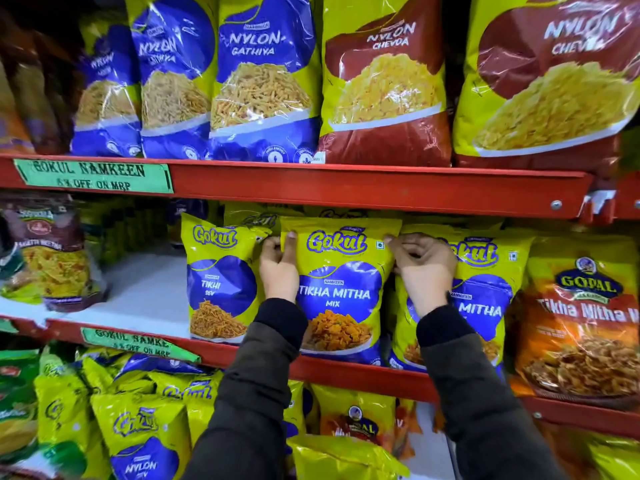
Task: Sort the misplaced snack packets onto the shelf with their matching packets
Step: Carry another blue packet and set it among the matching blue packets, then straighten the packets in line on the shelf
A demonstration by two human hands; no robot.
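Note:
A yellow and blue Gokul Tikha Mitha Mix packet (341, 292) stands upright on the middle red shelf (363, 374). My left hand (280, 268) pinches its upper left edge and my right hand (420, 268) pinches its upper right edge. Right behind my right hand stands a matching Tikha Mitha packet (485, 289), partly hidden by my arm. To the left stands a Gokul Tikhi Sev packet (221, 282). More yellow packets stand behind this row, mostly hidden.
An orange Gopal Tikha Mitha packet (581, 327) stands at the right. A maroon packet (48, 251) leans at the left, beside a bare white stretch of shelf (145, 289). Nylon Gathiya (263, 77) and Nylon Chevda (388, 81) packets fill the top shelf. Mixed packets crowd the bottom shelf (138, 427).

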